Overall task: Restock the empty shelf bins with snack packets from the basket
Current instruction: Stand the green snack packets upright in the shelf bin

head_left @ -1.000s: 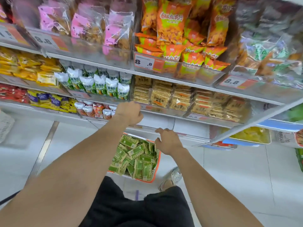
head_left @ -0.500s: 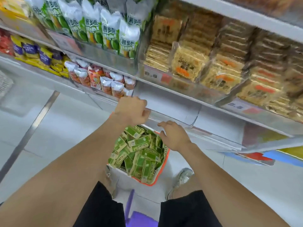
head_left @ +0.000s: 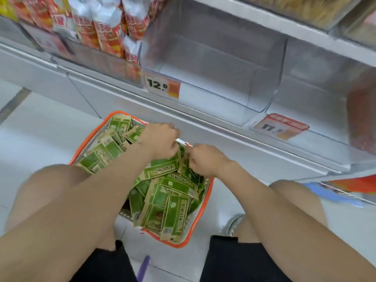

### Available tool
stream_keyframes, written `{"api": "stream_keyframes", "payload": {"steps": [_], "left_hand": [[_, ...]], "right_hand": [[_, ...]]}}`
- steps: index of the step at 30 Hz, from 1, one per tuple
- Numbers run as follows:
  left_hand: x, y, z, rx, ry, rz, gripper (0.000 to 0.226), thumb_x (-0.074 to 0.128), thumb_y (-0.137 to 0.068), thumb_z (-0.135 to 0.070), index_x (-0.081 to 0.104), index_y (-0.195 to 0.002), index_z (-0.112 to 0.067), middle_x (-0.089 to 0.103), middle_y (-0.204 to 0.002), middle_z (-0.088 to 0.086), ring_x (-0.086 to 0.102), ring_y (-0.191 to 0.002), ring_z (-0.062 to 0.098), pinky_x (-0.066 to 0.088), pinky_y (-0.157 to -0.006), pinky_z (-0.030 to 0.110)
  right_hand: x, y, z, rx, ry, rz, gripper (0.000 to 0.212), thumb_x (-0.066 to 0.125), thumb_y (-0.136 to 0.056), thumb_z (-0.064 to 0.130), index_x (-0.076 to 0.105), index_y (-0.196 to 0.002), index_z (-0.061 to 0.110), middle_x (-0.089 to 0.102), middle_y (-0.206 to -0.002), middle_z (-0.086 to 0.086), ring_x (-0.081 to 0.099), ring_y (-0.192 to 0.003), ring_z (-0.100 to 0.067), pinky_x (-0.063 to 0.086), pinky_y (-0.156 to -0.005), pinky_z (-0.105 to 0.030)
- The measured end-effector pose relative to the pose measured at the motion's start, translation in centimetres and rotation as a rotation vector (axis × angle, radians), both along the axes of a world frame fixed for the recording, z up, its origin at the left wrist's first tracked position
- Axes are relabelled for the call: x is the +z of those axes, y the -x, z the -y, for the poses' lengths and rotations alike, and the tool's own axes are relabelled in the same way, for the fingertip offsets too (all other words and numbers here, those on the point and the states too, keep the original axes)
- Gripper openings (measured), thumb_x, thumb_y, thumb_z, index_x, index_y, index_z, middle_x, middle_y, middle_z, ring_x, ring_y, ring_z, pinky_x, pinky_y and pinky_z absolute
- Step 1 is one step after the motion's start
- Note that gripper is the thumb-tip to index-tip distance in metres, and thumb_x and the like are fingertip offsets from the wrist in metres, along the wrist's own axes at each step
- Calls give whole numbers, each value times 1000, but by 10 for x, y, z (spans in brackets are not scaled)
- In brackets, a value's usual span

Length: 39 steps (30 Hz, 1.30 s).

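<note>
An orange-rimmed basket [head_left: 207,202] stands on the floor between my knees, piled with several green and tan snack packets [head_left: 171,204]. My left hand [head_left: 160,139] reaches into the far side of the pile, fingers curled among the packets. My right hand [head_left: 205,157] is beside it, fingers curled round the edge of a packet. What each hand holds is partly hidden by the hands. Above the basket, a clear empty shelf bin [head_left: 213,58] with a 12.8 price tag [head_left: 161,86] sits on the lowest shelf. A second empty bin [head_left: 317,78] lies to its right.
Red and silver snack bags [head_left: 105,27] fill the bin to the left of the empty one. A second price tag [head_left: 280,127] hangs at the right. The shelf's metal front rail [head_left: 223,127] runs just beyond the basket. A purple object [head_left: 143,267] shows on the floor between my legs.
I have crouched lower and the view dropped to the bottom shelf. Both hands left the shelf rail and moved down into the basket's packets.
</note>
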<state>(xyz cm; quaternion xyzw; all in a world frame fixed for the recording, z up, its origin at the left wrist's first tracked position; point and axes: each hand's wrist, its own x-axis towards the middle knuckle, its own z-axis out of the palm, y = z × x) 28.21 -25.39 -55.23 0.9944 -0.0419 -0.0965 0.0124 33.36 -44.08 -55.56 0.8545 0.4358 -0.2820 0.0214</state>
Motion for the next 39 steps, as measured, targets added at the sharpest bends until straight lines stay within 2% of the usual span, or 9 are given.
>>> {"api": "stream_keyframes", "payload": {"steps": [4,8,11,15,20,24,28,34,39], "left_hand": [[-11,-6,21,-73,-112,-6,23,51,-98,-28,66,-113,-18,66,-113,7,67,-104,33,40,-71,36],[-9,10,37,-97,-123,58,24,50,-99,-28,66,-113,-17,68,-110,9,67,-100,35,46,-72,38],[-10,44,50,-82,-51,-6,25,51,-98,-31,67,-111,-19,69,-110,8,67,-98,34,49,-71,37],[-2,67,55,-59,2,-114,32,50,-99,-39,67,-120,-21,70,-118,8,66,-107,33,58,-83,43],[12,76,55,-18,-23,-222,32,55,-97,-37,68,-121,-21,68,-124,8,66,-110,32,57,-91,44],[8,76,61,-10,11,-279,31,54,-96,-35,70,-117,-18,68,-124,8,64,-113,30,56,-95,45],[0,72,72,-55,28,-349,35,55,-100,-32,67,-130,-19,66,-133,7,64,-117,29,55,-99,44],[-14,60,81,-73,-15,-392,40,52,-104,-29,56,-142,-18,59,-144,10,59,-126,31,52,-103,45],[-21,59,89,-93,35,-399,59,51,-105,-24,32,-161,-25,51,-155,10,57,-132,32,52,-103,43]], "right_hand": [[3,-3,9,-71,218,-9,18,52,-91,15,54,-74,13,54,-74,-4,59,-78,-31,48,-63,-34],[18,19,28,-141,216,58,24,56,-90,12,52,-67,12,57,-65,-6,58,-64,-25,45,-54,-27],[9,47,52,-158,254,86,10,56,-90,19,58,-81,15,63,-71,-5,65,-67,-26,52,-59,-29],[-8,77,75,-109,240,155,7,53,-95,15,51,-89,14,57,-85,0,57,-73,-22,41,-56,-30],[-37,108,89,169,320,175,33,56,-96,7,65,-124,22,60,-116,-2,61,-105,-27,52,-73,-38],[-53,125,84,332,364,239,25,64,-97,9,70,-117,23,55,-113,0,61,-103,-27,58,-78,-40],[-60,119,85,327,364,279,28,66,-95,12,70,-115,31,59,-104,6,61,-102,-26,55,-80,-41],[-68,104,96,251,410,302,43,68,-96,20,62,-134,41,60,-134,3,51,-127,-28,45,-103,-51],[-54,89,113,145,483,314,44,64,-99,21,58,-141,29,55,-147,-1,41,-142,-29,29,-117,-58]]}}
